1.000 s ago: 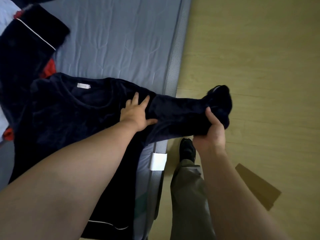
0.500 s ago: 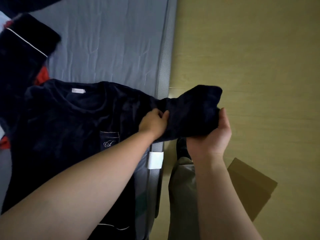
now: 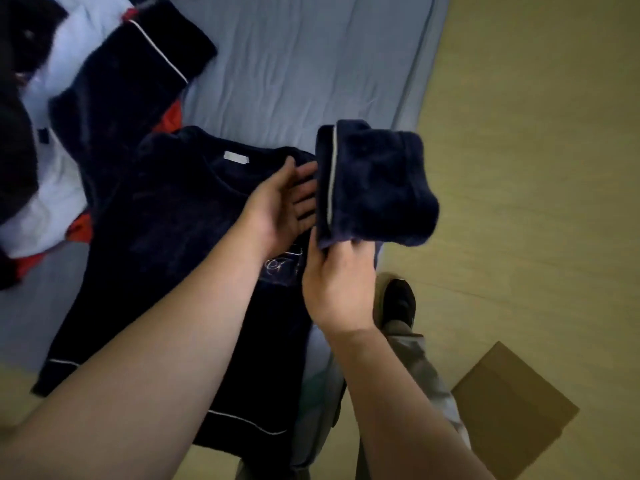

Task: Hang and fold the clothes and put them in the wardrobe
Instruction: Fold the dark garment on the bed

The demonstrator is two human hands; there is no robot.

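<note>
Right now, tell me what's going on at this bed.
A person is folding a navy top that lies flat on the blue-grey mattress. The right hand grips the sleeve near its white-piped cuff and holds it raised, doubled back toward the body of the top. The left hand is open, palm up, beside the cuff above the chest. A heap of other clothes sits at the far left.

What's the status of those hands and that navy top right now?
Left hand open beside sleeve. Right hand grips raised sleeve of navy top on bed. Other clothes heaped beyond it.
</note>
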